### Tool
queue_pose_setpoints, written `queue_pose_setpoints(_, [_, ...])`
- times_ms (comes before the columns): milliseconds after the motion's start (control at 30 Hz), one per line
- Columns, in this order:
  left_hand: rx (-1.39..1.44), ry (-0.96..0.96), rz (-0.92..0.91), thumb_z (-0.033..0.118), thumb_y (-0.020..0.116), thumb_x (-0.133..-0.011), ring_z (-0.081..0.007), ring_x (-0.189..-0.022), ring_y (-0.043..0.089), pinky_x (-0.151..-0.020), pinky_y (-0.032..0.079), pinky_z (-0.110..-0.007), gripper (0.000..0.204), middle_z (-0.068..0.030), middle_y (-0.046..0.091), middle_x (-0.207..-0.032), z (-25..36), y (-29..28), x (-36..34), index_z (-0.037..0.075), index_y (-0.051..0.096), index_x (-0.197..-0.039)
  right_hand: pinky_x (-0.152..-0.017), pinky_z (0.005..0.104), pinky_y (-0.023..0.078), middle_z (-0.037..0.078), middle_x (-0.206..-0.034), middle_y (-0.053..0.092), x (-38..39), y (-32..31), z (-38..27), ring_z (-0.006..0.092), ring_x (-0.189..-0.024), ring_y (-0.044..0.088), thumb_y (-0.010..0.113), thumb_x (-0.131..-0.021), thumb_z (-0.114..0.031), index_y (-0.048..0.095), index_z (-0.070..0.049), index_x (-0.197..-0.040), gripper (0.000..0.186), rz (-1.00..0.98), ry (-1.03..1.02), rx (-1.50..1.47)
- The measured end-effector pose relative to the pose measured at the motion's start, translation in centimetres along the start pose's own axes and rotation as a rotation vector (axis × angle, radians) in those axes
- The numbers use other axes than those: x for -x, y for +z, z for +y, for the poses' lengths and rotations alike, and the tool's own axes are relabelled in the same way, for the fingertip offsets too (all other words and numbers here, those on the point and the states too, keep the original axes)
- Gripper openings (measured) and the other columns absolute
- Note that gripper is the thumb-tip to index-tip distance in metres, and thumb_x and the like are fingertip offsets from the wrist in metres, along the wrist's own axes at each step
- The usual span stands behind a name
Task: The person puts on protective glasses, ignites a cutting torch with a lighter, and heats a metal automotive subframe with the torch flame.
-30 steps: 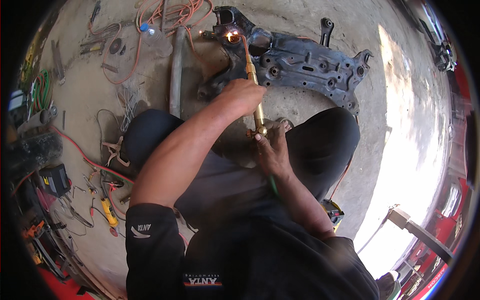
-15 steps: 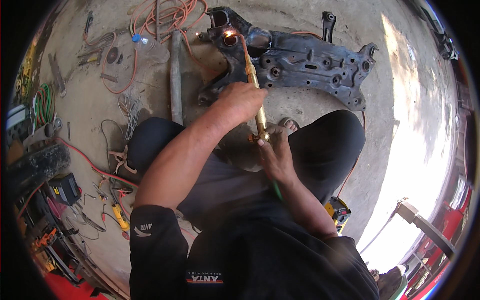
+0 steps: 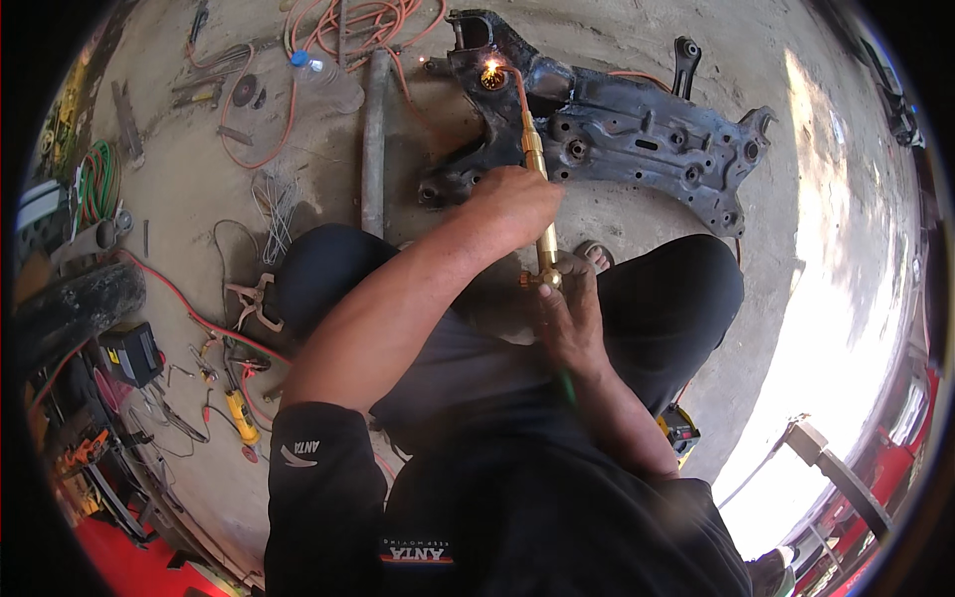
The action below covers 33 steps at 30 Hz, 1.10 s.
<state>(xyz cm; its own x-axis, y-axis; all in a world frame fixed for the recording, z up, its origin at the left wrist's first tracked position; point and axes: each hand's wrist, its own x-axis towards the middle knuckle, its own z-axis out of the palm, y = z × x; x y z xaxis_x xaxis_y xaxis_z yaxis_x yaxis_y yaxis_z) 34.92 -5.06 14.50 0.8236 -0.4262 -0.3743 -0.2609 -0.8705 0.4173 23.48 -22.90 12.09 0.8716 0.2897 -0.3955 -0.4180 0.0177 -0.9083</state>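
Note:
My left hand [image 3: 515, 204] is wrapped round a brass cutting torch [image 3: 534, 149]. Lower down, my right hand [image 3: 571, 303] grips the valve end, thumb beside the brass knob; a green hose runs from it toward my lap. The torch's bent copper tip points at a round bushing hole [image 3: 492, 80] in a dark steel car subframe [image 3: 647, 159], where a bright flame glows with small sparks. The subframe lies on the concrete floor beyond my folded legs, with a short dark link arm [image 3: 684, 70] at its back edge.
A metal pipe [image 3: 376, 139], orange hose coils [image 3: 368, 20] and a plastic bottle [image 3: 328, 80] lie left of the subframe. Locking clamp [image 3: 257, 298], yellow grinder [image 3: 241, 413], black box [image 3: 129, 353] and green hose coil [image 3: 97, 184] sit at left. A metal bar [image 3: 836, 463] is at lower right.
The view has shifted, so the subframe and my arms appear farther right in the picture. My hands keep their grip on the torch, and the flame stays at the same hole.

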Motion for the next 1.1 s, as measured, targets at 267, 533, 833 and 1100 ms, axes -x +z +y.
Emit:
queue_pose_setpoints(267, [-0.001, -0.016, 0.005, 0.005, 0.059, -0.088, -0.0372, -0.097, 0.07, -0.081, 0.057, -0.047, 0.02, -0.0177, 0.071, -0.099, 0.34, -0.33, 0.26, 0.005, 0.066, -0.106, -0.077, 0.0256, 0.048, 0.009, -0.112, 0.058, -0.03, -0.16, 0.43, 0.0114, -0.092, 0.056, 0.057, -0.102, -0.009, 0.042, -0.005, -0.124, 0.027, -0.024, -0.052, 0.021])
queue_pose_setpoints(533, [0.009, -0.019, 0.042, 0.005, 0.06, -0.086, -0.0377, -0.094, 0.07, -0.08, 0.057, -0.048, 0.02, -0.0184, 0.071, -0.097, 0.45, 0.03, 0.13, 0.004, 0.066, -0.105, -0.067, 0.0231, 0.047, 0.008, -0.108, 0.06, 0.01, 0.0, 0.43, 0.0092, -0.085, 0.055, 0.059, -0.102, -0.008, 0.043, -0.005, -0.12, 0.024, 0.004, -0.144, -0.001])
queue_pose_setpoints(833, [0.002, -0.017, 0.032, 0.006, 0.06, -0.087, -0.0372, -0.095, 0.07, -0.081, 0.057, -0.047, 0.019, -0.0185, 0.071, -0.097, 0.47, 0.05, 0.05, 0.005, 0.066, -0.105, -0.079, 0.0251, 0.048, 0.008, -0.106, 0.062, 0.2, -0.35, -0.02, 0.0102, -0.091, 0.057, 0.058, -0.102, -0.007, 0.043, -0.003, -0.12, 0.023, -0.016, -0.002, 0.028])
queue_pose_setpoints(1100, [0.029, -0.026, 0.04, 0.006, 0.06, -0.087, -0.0381, -0.095, 0.07, -0.081, 0.058, -0.048, 0.02, -0.0186, 0.071, -0.097, 0.58, -0.21, 0.18, 0.004, 0.065, -0.106, -0.088, 0.0275, 0.048, 0.009, -0.109, 0.061, -0.1, -0.43, 0.24, 0.0127, -0.101, 0.058, 0.058, -0.102, -0.006, 0.044, -0.003, -0.121, 0.024, 0.011, -0.009, 0.111])
